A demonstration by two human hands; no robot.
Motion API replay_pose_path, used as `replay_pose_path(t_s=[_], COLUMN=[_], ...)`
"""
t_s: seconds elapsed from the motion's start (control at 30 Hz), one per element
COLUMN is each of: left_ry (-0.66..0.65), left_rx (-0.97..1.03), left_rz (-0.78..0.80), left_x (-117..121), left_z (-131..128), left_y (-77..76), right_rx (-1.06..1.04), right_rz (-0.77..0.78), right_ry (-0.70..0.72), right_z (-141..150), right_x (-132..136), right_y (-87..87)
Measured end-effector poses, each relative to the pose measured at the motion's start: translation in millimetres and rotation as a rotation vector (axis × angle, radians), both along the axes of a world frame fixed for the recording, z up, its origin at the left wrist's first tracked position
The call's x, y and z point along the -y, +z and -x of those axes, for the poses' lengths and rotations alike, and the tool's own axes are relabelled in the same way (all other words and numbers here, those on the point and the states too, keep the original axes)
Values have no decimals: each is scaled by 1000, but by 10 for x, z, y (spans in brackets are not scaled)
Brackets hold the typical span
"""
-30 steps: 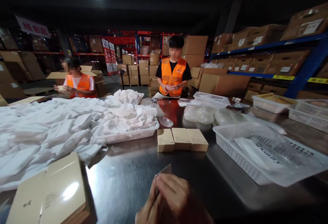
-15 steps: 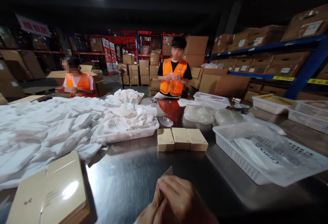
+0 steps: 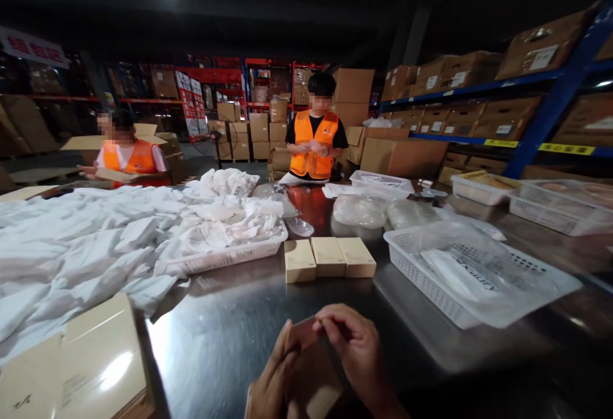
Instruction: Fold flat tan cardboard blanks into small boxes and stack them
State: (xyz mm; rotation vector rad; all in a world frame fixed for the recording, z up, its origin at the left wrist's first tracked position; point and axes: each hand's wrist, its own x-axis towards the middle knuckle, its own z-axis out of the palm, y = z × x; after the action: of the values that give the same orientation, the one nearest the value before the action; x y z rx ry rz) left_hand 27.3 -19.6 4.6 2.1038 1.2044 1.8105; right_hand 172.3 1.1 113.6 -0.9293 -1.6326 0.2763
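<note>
**Both hands now working a flat carton blank at the near edge**

Your hands have come up into fuller view, and the piece between them now shows clearly: a tan carton blank (image 3: pixel 306 368), held just above the table (image 3: pixel 230 329) at its near edge. Your left hand (image 3: pixel 271 384) grips its left side with the fingers closed around the edge. Your right hand (image 3: pixel 357 349) pinches the top edge between thumb and fingertips. A second ago the right hand lay over the left and hid almost all of the blank, with only a corner poking up; now the two hands are spread apart along it, so I judge you are opening or folding it into shape rather than just holding it.

The view has also shifted a little: everything on the table sits slightly further left in the frame than before. The three small boxes (image 3: pixel 329 258) stand in a row near the table's middle, unmoved on the table. The flat stack (image 3: pixel 81 368) lies at the near left corner, the basket (image 3: pixel 460 278) towards the right edge, and the white bags (image 3: pixel 86 240) cover the left side. Two people in orange vests (image 3: pixel 313 147) work at the far edge, hands busy as before.
</note>
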Motion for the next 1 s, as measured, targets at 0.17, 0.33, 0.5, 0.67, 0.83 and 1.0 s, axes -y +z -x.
replay_pose_path(t_s=[0.17, 0.33, 0.5, 0.67, 0.83, 1.0], left_ry=[-82, -143, -104, -1, 0, -42], left_rx=[-39, -151, -382, -467, -432, -144], left_rz=[58, 84, 31, -53, -98, -50], left_x=[-31, 7, 0, 6, 14, 15], left_z=[-66, -39, 18, -13, -15, -69], left_y=[-11, -105, -12, 121, 109, 35], right_rx=[277, 364, 350, 385, 308, -131], right_rz=[-263, -389, -398, -384, -306, 100], right_ry=[56, -160, -207, -249, -179, -7], right_z=[-18, 69, 106, 121, 135, -57], right_x=[112, 162, 155, 153, 135, 8], right_y=[-37, -101, -33, 9, -16, -139])
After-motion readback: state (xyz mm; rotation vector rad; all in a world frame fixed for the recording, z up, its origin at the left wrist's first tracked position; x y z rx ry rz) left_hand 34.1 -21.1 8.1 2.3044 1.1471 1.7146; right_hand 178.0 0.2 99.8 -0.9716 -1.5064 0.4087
